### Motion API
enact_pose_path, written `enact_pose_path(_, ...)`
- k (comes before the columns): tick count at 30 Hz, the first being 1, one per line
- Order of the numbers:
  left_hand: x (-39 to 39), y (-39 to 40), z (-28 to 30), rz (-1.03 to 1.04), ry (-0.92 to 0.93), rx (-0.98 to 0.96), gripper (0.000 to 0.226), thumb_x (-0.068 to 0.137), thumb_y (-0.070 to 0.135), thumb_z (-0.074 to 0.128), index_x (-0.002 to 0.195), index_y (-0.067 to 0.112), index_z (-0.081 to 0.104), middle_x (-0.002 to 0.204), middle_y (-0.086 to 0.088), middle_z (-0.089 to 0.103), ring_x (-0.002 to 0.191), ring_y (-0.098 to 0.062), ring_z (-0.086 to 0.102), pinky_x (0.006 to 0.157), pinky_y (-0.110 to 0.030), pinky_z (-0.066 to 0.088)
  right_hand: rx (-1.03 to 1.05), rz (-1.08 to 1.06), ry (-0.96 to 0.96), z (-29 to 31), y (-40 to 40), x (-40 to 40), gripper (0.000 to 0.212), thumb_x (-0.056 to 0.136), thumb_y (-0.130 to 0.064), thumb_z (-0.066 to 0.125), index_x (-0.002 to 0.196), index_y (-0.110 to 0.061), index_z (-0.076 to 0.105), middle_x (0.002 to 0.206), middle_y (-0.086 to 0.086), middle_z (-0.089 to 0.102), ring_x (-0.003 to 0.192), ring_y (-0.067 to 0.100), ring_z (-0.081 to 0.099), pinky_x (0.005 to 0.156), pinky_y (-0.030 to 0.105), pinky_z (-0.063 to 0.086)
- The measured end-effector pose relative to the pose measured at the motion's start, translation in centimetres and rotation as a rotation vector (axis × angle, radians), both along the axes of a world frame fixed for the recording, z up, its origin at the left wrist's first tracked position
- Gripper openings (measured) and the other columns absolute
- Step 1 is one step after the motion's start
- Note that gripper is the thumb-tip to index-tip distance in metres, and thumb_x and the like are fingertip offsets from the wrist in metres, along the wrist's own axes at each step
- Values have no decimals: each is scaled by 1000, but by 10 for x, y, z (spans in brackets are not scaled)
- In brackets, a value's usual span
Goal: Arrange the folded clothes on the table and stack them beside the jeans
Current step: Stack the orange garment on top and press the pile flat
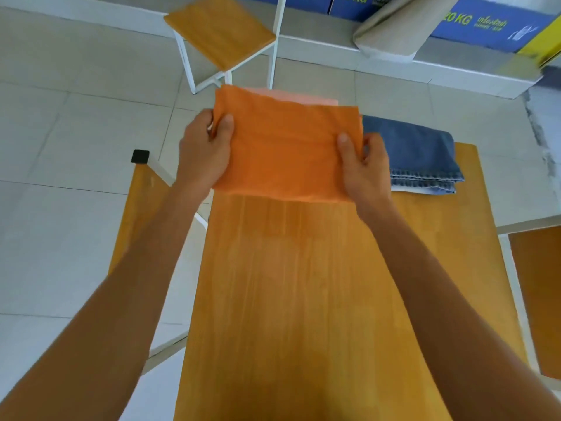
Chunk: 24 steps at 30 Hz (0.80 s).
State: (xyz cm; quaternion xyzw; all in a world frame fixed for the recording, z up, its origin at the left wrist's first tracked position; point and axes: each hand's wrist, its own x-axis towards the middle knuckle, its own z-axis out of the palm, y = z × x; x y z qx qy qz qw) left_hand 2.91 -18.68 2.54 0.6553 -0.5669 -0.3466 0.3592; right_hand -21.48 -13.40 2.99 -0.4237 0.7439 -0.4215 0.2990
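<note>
A folded orange cloth (285,147) is at the far end of the wooden table (303,299), held on both sides. My left hand (203,153) grips its left edge, thumb on top. My right hand (367,168) grips its right edge the same way. A folded pale pink cloth (306,97) peeks out from under the orange one at its far edge. Folded blue jeans (416,153) lie on the table just right of the orange cloth, touching or nearly touching my right hand.
A wooden stool with a white frame (221,31) stands on the tiled floor beyond the table. Another wooden seat (139,202) is at the left, and one more (537,293) at the right. Blue cardboard boxes (485,25) and a beige cushion (397,34) line the back.
</note>
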Motion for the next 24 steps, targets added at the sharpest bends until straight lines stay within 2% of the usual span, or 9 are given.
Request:
enact_pose_path(2, -9, -41, 7, 6, -3, -67, 39, 95, 55, 39, 110, 25, 58, 104, 10, 60, 92, -8, 57, 77, -25, 44, -29, -13, 21, 10, -40, -6, 35, 91, -57, 55, 101, -24, 51, 94, -14, 58, 80, -1, 56, 65, 22, 42)
enact_pose_path(5, -17, -83, -4, 4, -24, -63, 35, 96, 47, 40, 107, 20, 60, 105, 3, 62, 96, -15, 58, 83, -31, 46, -32, -15, 65, 6, -86, -11, 31, 94, -53, 53, 105, -24, 51, 95, -13, 59, 82, 0, 56, 61, 19, 41)
enact_pose_path(8, -17, -101, -32, -16, -85, 75, 39, 99, 43, 40, 121, 15, 57, 121, -6, 60, 110, -25, 56, 92, -38, 46, 36, -3, 74, -15, -112, -12, 35, 96, -48, 51, 116, -19, 54, 102, -7, 58, 88, 10, 57, 60, 20, 39)
enact_pose_path(10, -16, -102, -49, -14, -81, 179, 41, 99, 43, 40, 127, 16, 53, 125, -8, 58, 113, -28, 56, 94, -42, 47, 147, -10, 72, -37, -113, -13, 40, 97, -46, 50, 121, -14, 55, 106, -2, 59, 91, 15, 56, 64, 25, 41)
enact_pose_path(13, -14, -110, -55, 13, -65, 217, 42, 97, 44, 45, 126, 16, 55, 121, -7, 60, 108, -28, 58, 86, -38, 47, 221, -24, 62, -52, -114, -15, 38, 98, -43, 50, 114, -10, 58, 103, 3, 62, 91, 19, 58, 71, 32, 43)
enact_pose_path(17, -16, -127, -36, 25, -48, 134, 35, 95, 42, 48, 112, 16, 63, 105, -4, 61, 93, -22, 56, 77, -34, 45, 164, -53, 52, -39, -128, -22, 35, 97, -41, 52, 119, -14, 57, 101, 0, 60, 86, 16, 57, 61, 27, 41)
enact_pose_path(20, -19, -134, -32, 52, -43, 83, 33, 94, 42, 48, 107, 16, 64, 100, -1, 59, 91, -21, 55, 76, -34, 43, 154, -84, 49, -44, -128, -22, 37, 97, -42, 51, 121, -14, 55, 102, -1, 58, 86, 16, 55, 56, 24, 38)
enact_pose_path(22, -17, -131, -43, 29, -101, 140, 35, 95, 42, 48, 114, 17, 63, 107, -4, 61, 97, -25, 57, 77, -34, 44, 198, -71, 43, -52, -124, -20, 37, 97, -42, 51, 120, -13, 55, 103, 0, 59, 88, 17, 56, 60, 25, 40)
enact_pose_path(24, -14, -128, -55, 61, -23, 235, 40, 94, 45, 51, 124, 20, 59, 123, -5, 60, 106, -26, 57, 81, -36, 47, 220, -56, 54, -54, -125, -21, 37, 97, -42, 52, 117, -11, 57, 102, 2, 62, 89, 19, 58, 62, 27, 41)
